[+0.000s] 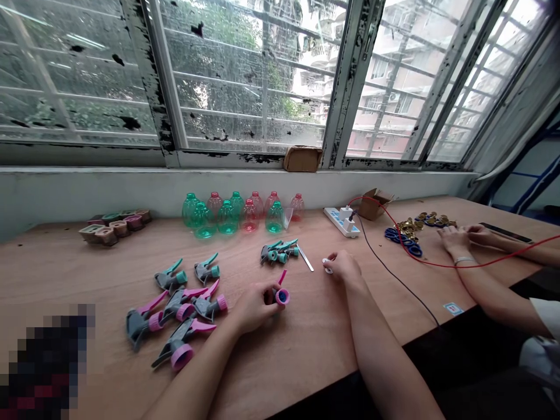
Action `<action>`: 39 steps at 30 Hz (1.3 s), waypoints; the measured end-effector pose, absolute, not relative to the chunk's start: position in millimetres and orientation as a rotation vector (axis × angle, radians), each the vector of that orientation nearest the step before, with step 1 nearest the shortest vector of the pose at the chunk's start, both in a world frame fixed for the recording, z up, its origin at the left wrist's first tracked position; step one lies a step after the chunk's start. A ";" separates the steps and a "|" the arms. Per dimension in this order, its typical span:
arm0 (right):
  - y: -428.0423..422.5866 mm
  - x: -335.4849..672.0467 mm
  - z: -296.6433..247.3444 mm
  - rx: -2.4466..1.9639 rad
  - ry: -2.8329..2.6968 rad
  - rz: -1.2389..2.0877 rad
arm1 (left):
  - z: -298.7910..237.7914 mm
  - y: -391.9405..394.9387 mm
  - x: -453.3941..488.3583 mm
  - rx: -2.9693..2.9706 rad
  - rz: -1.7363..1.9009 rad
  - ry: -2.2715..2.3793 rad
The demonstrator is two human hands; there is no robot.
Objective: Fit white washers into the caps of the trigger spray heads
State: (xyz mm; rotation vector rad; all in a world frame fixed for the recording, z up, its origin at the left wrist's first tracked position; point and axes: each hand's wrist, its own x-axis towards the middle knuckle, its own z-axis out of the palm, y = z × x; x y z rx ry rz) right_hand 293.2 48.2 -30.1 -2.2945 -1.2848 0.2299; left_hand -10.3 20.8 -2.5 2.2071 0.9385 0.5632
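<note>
My left hand [258, 304] is closed around a trigger spray head with a pink collar [282, 297] and pink lever, its open end facing right. My right hand [344, 266] pinches a small white washer-like piece [327, 265] just above the table. Left of my left hand lie several grey spray heads with pink triggers [177, 306]. Behind them are two grey spray heads with teal triggers [206, 269]. Small teal spray heads [279, 252] form a cluster ahead of my hands, and a thin white strip [305, 258] lies beside it.
Green bottles [228, 218] and red bottles [249, 216] stand by the wall. A power strip [342, 222] with cables and a cardboard box [375, 204] sit right of them. At far left are stacked trays [116, 227]. Another person's hands [459, 240] work near blue rings [402, 240] and gold parts.
</note>
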 end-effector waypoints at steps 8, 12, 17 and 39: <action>46.0 287.5 -17.4 -2.178 -1.259 0.157 | -2.0 19.0 -10.2 2.195 0.655 0.940; 42.0 255.7 -4.4 -1.632 -1.447 0.183 | -4.4 20.9 -10.5 2.180 0.777 1.119; 27.4 196.8 1.6 -1.040 -1.813 0.433 | -8.4 24.8 -12.3 2.177 0.820 1.276; 26.4 171.3 -13.3 -0.957 -1.958 0.469 | -8.2 24.2 -13.5 2.162 0.855 1.330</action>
